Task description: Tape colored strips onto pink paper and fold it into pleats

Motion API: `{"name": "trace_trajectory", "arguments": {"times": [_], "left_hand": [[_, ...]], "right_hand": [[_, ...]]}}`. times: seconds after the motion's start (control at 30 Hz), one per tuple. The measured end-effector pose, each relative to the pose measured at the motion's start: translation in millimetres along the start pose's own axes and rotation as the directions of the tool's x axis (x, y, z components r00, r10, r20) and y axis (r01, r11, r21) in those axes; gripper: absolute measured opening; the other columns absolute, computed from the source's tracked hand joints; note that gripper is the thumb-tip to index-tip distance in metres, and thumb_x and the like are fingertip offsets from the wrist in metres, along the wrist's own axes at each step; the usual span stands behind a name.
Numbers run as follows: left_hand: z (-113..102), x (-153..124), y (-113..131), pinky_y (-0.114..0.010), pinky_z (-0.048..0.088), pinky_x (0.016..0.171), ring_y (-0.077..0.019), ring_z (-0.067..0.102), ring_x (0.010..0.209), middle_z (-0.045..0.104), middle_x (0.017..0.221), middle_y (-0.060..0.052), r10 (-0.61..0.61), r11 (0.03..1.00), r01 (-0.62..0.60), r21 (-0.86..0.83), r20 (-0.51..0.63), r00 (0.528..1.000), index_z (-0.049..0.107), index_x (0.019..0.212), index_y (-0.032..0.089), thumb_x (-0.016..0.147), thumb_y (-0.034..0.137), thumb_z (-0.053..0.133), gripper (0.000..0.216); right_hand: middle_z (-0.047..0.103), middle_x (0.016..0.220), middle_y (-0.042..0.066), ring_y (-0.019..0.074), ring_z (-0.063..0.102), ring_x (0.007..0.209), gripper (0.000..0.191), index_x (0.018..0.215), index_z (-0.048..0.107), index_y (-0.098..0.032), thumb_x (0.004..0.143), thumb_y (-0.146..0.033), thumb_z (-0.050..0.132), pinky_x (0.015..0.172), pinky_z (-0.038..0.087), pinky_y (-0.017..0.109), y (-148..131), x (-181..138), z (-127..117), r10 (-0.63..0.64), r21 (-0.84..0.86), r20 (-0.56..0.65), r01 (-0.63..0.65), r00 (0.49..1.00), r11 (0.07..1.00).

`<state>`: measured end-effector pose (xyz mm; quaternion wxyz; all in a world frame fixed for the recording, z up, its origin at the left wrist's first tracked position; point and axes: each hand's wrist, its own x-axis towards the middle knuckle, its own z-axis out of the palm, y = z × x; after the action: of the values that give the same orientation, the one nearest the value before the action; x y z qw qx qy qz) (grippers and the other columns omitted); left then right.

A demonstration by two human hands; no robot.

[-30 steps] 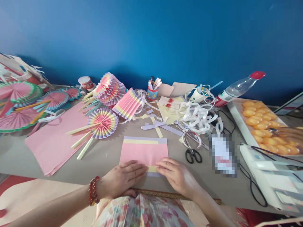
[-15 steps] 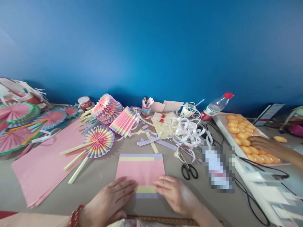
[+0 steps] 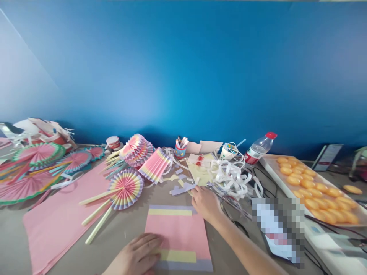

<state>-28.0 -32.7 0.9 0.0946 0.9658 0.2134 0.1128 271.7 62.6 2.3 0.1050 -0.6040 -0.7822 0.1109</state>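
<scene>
A pink sheet of paper [image 3: 177, 233] with yellow and lavender strips across its far and near ends lies flat before me. My left hand [image 3: 142, 248] rests on its near left part, fingers stretched out and flat. Beyond the sheet's far right corner, my right hand [image 3: 205, 202] is among paper scraps, its fingertips closed on the near end of a yellow paper strip [image 3: 181, 183]. A lavender paper strip [image 3: 183, 188] lies beside those fingertips. Scissors [image 3: 241, 228] with black handles are partly hidden behind my right forearm.
Folded paper fans [image 3: 126, 189] and stacked pink sheets [image 3: 57, 221] lie left. White curled ribbon [image 3: 232, 177], a pen cup [image 3: 180, 151] and a plastic bottle [image 3: 258, 149] stand toward the wall. A tray of yellow oval pieces [image 3: 268, 168] and a blurred-out phone [image 3: 276, 244] are right.
My right hand has left the pink sheet and reached forward to the paper scraps. My left hand stays on the sheet. Another person's hand has left the tray. The view has shifted.
</scene>
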Motion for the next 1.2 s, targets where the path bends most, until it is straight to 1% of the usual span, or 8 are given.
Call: {"name": "trace_trajectory", "arguments": {"times": [0.23, 0.37, 0.5, 0.73, 0.83, 0.97, 1.03, 1.2], "left_hand": [[-6, 3, -13, -0.036, 0.050, 0.102, -0.0229, 0.053, 0.126, 0.056, 0.137, -0.004, -0.207, 0.973, 0.185, -0.140, -0.158, 0.966, 0.057, 0.122, 0.029, 0.093, 0.018, 0.046, 0.034], [-26, 37, -28, -0.038, 0.051, 0.101, -0.0237, 0.058, 0.119, 0.061, 0.130, -0.002, -0.339, 0.924, 0.244, -0.294, -0.333, 0.880, 0.057, 0.121, 0.031, 0.096, 0.026, 0.045, 0.029], [-38, 94, -41, -0.044, 0.043, 0.109, -0.0274, 0.044, 0.134, 0.045, 0.146, -0.011, -0.375, 0.922, 0.286, -0.262, -0.415, 0.829, 0.039, 0.142, 0.024, 0.096, 0.036, 0.048, 0.048], [-1, 137, -56, -0.049, 0.041, 0.107, -0.0325, 0.042, 0.134, 0.044, 0.144, -0.018, -0.335, 0.935, 0.248, -0.253, -0.403, 0.852, 0.033, 0.144, 0.016, 0.092, 0.043, 0.055, 0.063], [3, 132, -53, -0.046, 0.051, 0.093, -0.0305, 0.059, 0.114, 0.058, 0.128, -0.018, -0.483, 0.780, 0.261, -0.569, -0.282, 0.829, 0.044, 0.135, 0.015, 0.090, 0.052, 0.054, 0.058], [-10, 133, -44, -0.028, 0.054, 0.062, -0.0197, 0.070, 0.078, 0.071, 0.091, -0.012, -0.543, 0.402, 0.244, -0.883, -0.016, 0.840, 0.050, 0.124, 0.012, 0.100, 0.054, 0.023, 0.055], [-15, 136, -42, -0.023, 0.048, 0.054, -0.0167, 0.068, 0.067, 0.070, 0.081, -0.009, -0.532, 0.310, 0.254, -0.916, 0.054, 0.845, 0.054, 0.114, 0.012, 0.096, 0.056, 0.036, 0.051], [-9, 142, -42, -0.021, 0.044, 0.052, -0.0107, 0.058, 0.054, 0.067, 0.068, -0.003, -0.531, 0.384, 0.282, -0.879, 0.039, 0.846, 0.058, 0.086, 0.014, 0.086, 0.048, 0.060, 0.034]], "right_hand": [[0.068, 0.080, 0.005, 0.0203, 0.064, 0.078, 0.002, 0.076, 0.054, -0.019, 0.076, -0.020, 0.056, 0.068, 0.047, 0.031, 22, 2, -30, 0.058, 0.470, 0.143, -0.120, 0.988, 0.874], [0.070, 0.076, 0.003, 0.0137, 0.062, 0.062, 0.015, 0.085, 0.051, -0.020, 0.080, -0.034, 0.049, 0.057, 0.048, 0.025, 22, -9, -44, 0.009, 0.782, 0.289, -0.241, 0.957, 0.575], [0.067, 0.073, 0.000, 0.0097, 0.057, 0.057, 0.024, 0.084, 0.051, -0.020, 0.074, -0.038, 0.061, 0.057, 0.046, 0.023, 16, -17, -40, 0.002, 0.919, 0.339, -0.332, 0.941, 0.211], [0.062, 0.073, -0.003, 0.0069, 0.053, 0.056, 0.028, 0.083, 0.054, -0.021, 0.068, -0.034, 0.073, 0.058, 0.044, 0.020, 24, -29, -31, 0.061, 0.955, 0.297, -0.295, 0.953, -0.029], [0.060, 0.075, -0.003, 0.0070, 0.052, 0.057, 0.026, 0.083, 0.058, -0.020, 0.069, -0.032, 0.076, 0.057, 0.042, 0.020, 30, -40, -31, 0.066, 0.971, 0.237, -0.238, 0.969, 0.007], [0.057, 0.077, -0.001, 0.0103, 0.053, 0.064, 0.027, 0.082, 0.062, -0.019, 0.075, -0.041, 0.074, 0.061, 0.044, 0.024, 34, -48, -27, 0.033, 0.969, 0.102, -0.107, 0.994, 0.224], [0.058, 0.077, -0.001, 0.0109, 0.053, 0.064, 0.028, 0.084, 0.063, -0.019, 0.077, -0.044, 0.072, 0.061, 0.045, 0.025, 34, -49, -24, -0.016, 0.947, 0.074, -0.066, 0.997, 0.314], [0.065, 0.088, 0.003, 0.0157, 0.061, 0.078, 0.030, 0.104, 0.061, -0.020, 0.083, -0.041, 0.065, 0.069, 0.048, 0.027, 37, -52, -25, -0.069, 0.859, 0.020, 0.018, 0.997, 0.512]]}}
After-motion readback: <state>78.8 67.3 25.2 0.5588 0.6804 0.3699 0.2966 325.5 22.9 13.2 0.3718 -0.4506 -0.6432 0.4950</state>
